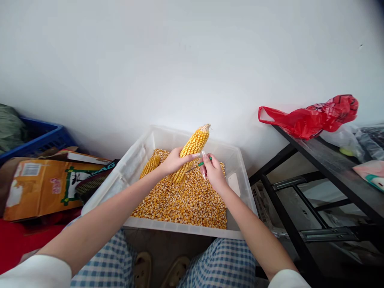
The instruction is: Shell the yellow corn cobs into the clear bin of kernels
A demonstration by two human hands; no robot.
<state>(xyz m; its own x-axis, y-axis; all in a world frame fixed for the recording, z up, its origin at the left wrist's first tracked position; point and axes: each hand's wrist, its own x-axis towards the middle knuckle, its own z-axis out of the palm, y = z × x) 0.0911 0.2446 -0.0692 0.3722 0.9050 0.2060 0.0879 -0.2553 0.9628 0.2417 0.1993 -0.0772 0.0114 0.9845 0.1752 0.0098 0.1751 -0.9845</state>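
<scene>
My left hand [176, 161] is wrapped round a yellow corn cob [195, 142], which tilts up to the right with its pale tip uppermost. In my right hand [211, 170] is a thin tool with a green handle [205, 161]; its shaft points toward the lower part of the cob, and I cannot tell whether it touches. Both hands are above a translucent white plastic bin [192, 229] that holds a thick layer of loose corn kernels [183, 206]. Another corn cob [150, 165] lies on the kernels at the left, partly behind my left forearm.
An orange cardboard box [45, 188] and a blue crate [51, 138] stand at the left. At the right is a black metal-framed table [333, 166] with a red plastic bag [312, 118] on it. A white wall rises behind the bin.
</scene>
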